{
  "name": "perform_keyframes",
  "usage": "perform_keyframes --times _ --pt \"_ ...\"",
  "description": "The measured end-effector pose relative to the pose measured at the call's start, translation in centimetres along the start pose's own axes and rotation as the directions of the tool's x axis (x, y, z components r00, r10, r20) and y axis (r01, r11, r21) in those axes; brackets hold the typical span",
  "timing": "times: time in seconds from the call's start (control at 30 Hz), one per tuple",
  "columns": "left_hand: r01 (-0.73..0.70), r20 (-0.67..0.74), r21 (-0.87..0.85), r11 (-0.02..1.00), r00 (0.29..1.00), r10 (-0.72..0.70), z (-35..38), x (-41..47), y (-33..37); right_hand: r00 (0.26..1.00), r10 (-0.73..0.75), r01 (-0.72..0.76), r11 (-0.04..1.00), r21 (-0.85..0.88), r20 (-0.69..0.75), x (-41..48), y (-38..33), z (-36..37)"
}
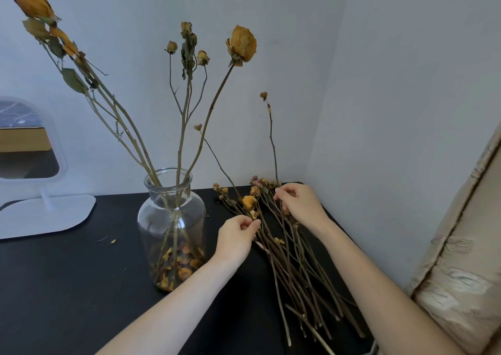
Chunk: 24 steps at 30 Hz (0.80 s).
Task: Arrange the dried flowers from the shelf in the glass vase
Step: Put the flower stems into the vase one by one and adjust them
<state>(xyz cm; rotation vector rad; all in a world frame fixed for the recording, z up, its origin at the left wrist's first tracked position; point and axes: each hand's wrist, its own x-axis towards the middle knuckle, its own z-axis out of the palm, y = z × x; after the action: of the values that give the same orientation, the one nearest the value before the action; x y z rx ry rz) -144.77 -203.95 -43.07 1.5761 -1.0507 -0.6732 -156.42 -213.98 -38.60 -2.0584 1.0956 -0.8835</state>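
Observation:
A clear glass vase stands on the black table and holds several tall dried yellow flowers, with loose petals at its bottom. To its right lies a pile of dried flowers, stems pointing toward me. My left hand pinches a stem just below a yellow bloom at the pile's left side. My right hand has curled fingers on stems near the flower heads at the pile's far end; one thin stem rises from there against the wall.
A white standing mirror sits at the back left on a flat base. White walls meet in a corner behind the pile. A beige padded chair back stands at the right edge. Small petal scraps lie left of the vase.

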Motion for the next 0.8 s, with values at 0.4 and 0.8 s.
perform_keyframes --times 0.4,0.8 --pt "-0.255 0.187 0.029 0.966 0.951 0.246 -0.6 -0.8 3.3 0.969 0.013 0.038 0.979 0.2 -0.247 0.5 -1.7 -1.5" --pt "-0.53 0.203 0.161 0.833 0.843 0.498 -2.6 -3.0 8.1 0.959 -0.011 0.069 0.978 0.196 -0.285 -0.7 -2.9 -3.0"
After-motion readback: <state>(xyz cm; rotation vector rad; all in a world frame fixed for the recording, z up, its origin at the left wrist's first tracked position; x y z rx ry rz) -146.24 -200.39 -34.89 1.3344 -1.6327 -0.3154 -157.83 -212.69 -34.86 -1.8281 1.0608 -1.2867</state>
